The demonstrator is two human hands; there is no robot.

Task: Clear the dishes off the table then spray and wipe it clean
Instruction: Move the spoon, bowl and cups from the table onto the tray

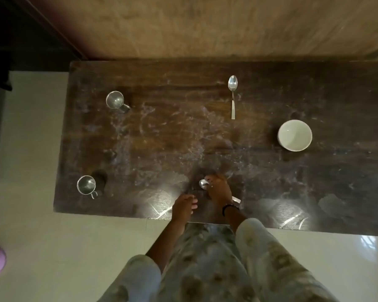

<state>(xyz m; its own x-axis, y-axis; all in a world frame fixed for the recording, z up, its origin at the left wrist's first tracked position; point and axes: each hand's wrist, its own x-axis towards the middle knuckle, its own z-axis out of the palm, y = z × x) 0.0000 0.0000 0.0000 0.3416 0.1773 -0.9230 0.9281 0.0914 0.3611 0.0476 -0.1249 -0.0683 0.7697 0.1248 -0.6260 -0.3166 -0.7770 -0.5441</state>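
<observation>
Steel spoon [203, 183] under right hand [218, 189]; left hand [183, 207] beside.

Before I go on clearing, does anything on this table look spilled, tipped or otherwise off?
Nothing is tipped: both steel mugs and the white bowl stand upright. The dark wooden table is smeared with whitish streaks and dusty residue, thickest around its middle.

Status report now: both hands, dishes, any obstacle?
Right hand on near spoon, left hand empty. Table holds two steel cups, far spoon, white bowl. No obstacle.
</observation>
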